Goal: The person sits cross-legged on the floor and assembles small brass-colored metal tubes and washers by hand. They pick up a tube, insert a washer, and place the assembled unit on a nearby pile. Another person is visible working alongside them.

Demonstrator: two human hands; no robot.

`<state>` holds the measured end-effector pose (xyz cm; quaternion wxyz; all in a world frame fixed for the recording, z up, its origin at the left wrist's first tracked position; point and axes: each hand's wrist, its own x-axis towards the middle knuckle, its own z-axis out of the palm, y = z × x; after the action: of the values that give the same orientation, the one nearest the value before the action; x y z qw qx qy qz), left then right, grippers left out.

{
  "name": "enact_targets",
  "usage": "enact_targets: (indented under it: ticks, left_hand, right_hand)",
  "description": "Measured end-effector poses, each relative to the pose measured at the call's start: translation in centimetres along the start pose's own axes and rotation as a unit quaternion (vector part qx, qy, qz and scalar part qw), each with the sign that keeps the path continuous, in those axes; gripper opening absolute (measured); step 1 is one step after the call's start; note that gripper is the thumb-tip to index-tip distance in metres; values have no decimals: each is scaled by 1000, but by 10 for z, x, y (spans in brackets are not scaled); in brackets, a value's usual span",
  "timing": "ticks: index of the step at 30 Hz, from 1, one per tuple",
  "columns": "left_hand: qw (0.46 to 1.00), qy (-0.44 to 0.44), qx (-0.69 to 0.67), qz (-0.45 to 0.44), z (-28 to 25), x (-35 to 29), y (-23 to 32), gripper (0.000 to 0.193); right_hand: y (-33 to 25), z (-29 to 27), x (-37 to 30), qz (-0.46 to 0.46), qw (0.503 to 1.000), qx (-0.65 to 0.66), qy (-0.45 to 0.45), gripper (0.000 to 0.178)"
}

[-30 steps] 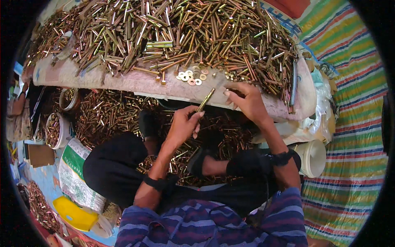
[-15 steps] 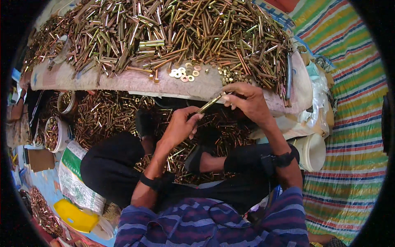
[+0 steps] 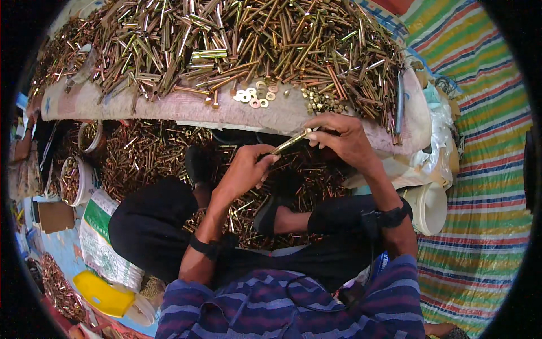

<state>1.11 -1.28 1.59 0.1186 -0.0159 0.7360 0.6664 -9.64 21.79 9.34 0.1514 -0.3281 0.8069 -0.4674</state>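
A brassy anchor bolt [image 3: 290,143] slants between my two hands, just off the near edge of the padded worktop. Its lower end sits between the thumb and fingers of my left hand [image 3: 244,169]. At the upper end, my right hand [image 3: 341,138] pinches the tip; a small pale piece, perhaps a nut, shows there, partly covered by the fingers. Beyond the hands on the worktop lie a cluster of flat washers [image 3: 254,104] and a little pile of nuts [image 3: 319,103]. A large heap of bolts and sleeves [image 3: 271,45] covers most of the top.
Many loose metal parts [image 3: 147,158] cover the ground around my feet. White buckets [image 3: 84,183] stand at the left, one holding parts, and a white bucket [image 3: 432,209] lies at the right. A printed sack [image 3: 107,243] and yellow container [image 3: 101,294] are lower left. Striped sheeting [image 3: 485,169] spreads right.
Both hands keep their hold on the bolt in nearly the same place. Only slight finger movement at its ends shows, with a small shift of the whole view.
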Motion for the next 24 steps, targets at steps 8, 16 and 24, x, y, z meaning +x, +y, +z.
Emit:
enact_targets:
  ticks: [8,16,24]
  left_hand:
    - [1000,-23,7,-18,-2,1,1,22]
    - [994,4,87,61,-2,2,-2,23]
    - [975,37,169,142,2,1,-12,18]
  right_hand:
    - [2,-1,-6,-2,1000,-14,-7,19]
    - [0,-2,-10,29,999,-20,-24,17]
    - [13,5,-20,94,989,-108,-22,31]
